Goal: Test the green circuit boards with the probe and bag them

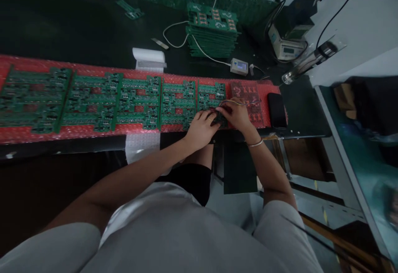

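Over the rightmost green circuit board (212, 92) of the row, both of my hands come close together. My left hand (203, 128) rests on that board's lower part, fingers apart and bent down onto it, a ring on one finger. My right hand (236, 114) is closed in a pinch on thin wires (238, 102), its fingertips just above the same board. The wire ends are hidden by my fingers. Right of that hand, a board panel (245, 89) shows through red bubble wrap. Another circuit board (178, 103) lies directly left.
Red bubble wrap (174, 79) runs along the table under several boards. A black phone (277, 110) lies at its right end. Behind stand a stack of green panels (212, 40), a small meter (239, 67) with a white cable, a white roll (149, 55) and a scale (287, 49).
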`<state>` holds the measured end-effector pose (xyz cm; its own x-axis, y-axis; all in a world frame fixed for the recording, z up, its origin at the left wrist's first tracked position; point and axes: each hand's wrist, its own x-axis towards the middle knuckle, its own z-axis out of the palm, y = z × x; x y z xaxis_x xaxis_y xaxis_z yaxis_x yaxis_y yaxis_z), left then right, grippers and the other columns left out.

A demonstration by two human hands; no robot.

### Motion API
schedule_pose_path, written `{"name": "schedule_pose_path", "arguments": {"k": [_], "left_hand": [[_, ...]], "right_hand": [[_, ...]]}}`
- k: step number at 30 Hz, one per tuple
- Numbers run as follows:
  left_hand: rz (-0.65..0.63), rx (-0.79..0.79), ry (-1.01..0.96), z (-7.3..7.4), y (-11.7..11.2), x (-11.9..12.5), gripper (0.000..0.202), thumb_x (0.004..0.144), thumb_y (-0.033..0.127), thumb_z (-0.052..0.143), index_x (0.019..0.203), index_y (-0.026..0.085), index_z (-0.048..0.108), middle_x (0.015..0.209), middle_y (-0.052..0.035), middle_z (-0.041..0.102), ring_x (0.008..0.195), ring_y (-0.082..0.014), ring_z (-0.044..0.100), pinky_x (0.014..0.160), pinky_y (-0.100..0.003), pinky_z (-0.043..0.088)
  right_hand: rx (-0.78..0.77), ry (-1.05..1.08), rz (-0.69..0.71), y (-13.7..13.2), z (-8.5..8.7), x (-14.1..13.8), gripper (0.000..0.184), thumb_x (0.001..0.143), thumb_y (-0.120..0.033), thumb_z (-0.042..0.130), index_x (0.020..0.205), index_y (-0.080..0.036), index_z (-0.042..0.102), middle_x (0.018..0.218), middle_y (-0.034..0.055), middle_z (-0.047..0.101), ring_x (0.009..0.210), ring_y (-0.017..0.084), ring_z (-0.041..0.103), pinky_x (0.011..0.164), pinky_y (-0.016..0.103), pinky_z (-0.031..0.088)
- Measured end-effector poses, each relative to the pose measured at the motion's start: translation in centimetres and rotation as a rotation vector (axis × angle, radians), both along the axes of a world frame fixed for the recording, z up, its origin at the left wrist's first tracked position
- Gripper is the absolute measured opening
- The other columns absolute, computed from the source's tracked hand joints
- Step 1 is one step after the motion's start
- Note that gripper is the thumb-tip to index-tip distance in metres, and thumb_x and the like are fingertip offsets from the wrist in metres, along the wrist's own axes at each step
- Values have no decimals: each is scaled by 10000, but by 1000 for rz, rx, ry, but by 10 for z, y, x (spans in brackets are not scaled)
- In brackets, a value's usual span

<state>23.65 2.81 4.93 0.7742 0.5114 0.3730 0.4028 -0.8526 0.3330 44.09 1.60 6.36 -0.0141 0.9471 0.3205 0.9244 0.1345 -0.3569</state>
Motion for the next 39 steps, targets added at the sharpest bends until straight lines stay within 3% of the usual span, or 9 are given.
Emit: {"name": "schedule_pose_path", "arguments": {"k": [6,10,12,15,21,25,31,39], "left_hand": [[-2,-29,-1,1,-2,7,290,993,173,537,1094,222,804,1352,-170,676,1287,-345,586,1035,-569,486],[-19,-16,42,12,-14,-5,325,969,231,624,1275,189,724,1498,-183,576,1414,-355,499,1142,-581,420],[-48,3,51,15,-25,-22,411,964,248,641,1369,174,659,1545,-187,529,1451,-351,463,1179,-572,392],[-28,34,13,12,-37,-61,349,1013,269,564,1336,184,666,1488,-164,589,1406,-327,514,1155,-545,426],[188,22,-142,-5,-31,-157,267,990,271,571,1231,244,683,1306,-123,688,1201,-308,645,1022,-521,531],[300,-49,-193,-10,-25,-199,276,955,266,599,1216,303,681,1218,-75,704,1115,-286,672,990,-492,556],[444,-8,-252,-15,-23,-231,220,961,279,606,1170,280,674,1146,-57,676,1076,-274,669,958,-479,577],[382,-191,-197,-29,-23,-244,156,946,337,630,1045,246,710,1103,-90,700,1050,-259,667,938,-426,566]], "right_hand": [[25,150,0,-4,16,1,367,974,-566,619,877,-245,768,893,64,774,956,263,684,931,436,532],[8,330,30,-2,24,-10,305,993,-495,610,964,-235,767,1013,67,793,950,233,718,908,398,571],[-4,353,88,1,22,-16,268,995,-458,611,976,-233,756,1058,72,791,994,231,721,947,400,571],[-1,364,169,7,17,-23,231,1008,-409,591,1008,-229,736,1099,81,782,1069,230,712,1000,405,562],[-43,292,178,13,13,-26,241,1029,-403,549,1003,-241,727,1119,78,776,1106,244,704,1014,426,553],[-42,278,229,14,15,-25,221,1024,-370,544,994,-245,724,1112,76,780,1097,249,711,1007,431,560],[-77,248,241,16,14,-27,190,1003,-315,543,981,-256,722,1098,68,781,1095,265,708,1023,471,555],[-8,353,170,18,2,-27,207,968,-423,611,994,-241,707,1067,94,772,1015,265,717,950,467,576]]}}
